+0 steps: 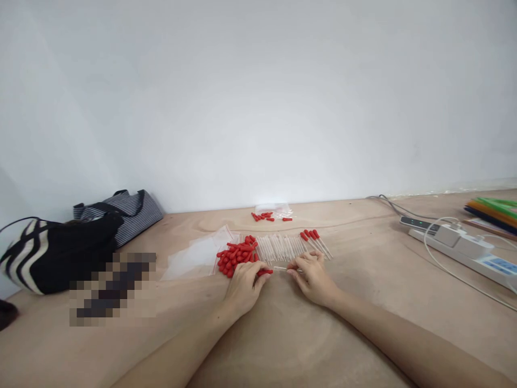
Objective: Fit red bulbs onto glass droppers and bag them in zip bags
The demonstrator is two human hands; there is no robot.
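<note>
Pinched in my left hand (246, 283) is a red rubber bulb (265, 272), its narrow end toward the right. My right hand (313, 276) grips a clear glass tube (280, 268), whose free end points at the bulb; a small gap seems to part them. Beyond my left hand lies a pile of red bulbs (236, 255). A row of clear tubes (280, 248) lies side by side behind both hands. At its right end, several droppers (316, 241) have red bulbs on their far ends.
Clear plastic bags (194, 257) lie left of the pile. Near the wall are more red bulbs (262, 216) and a bag (272, 207). A striped bag (133, 215) and black bag (76, 248) stand left; a power strip (480, 261) and coloured folders (493, 213) lie right.
</note>
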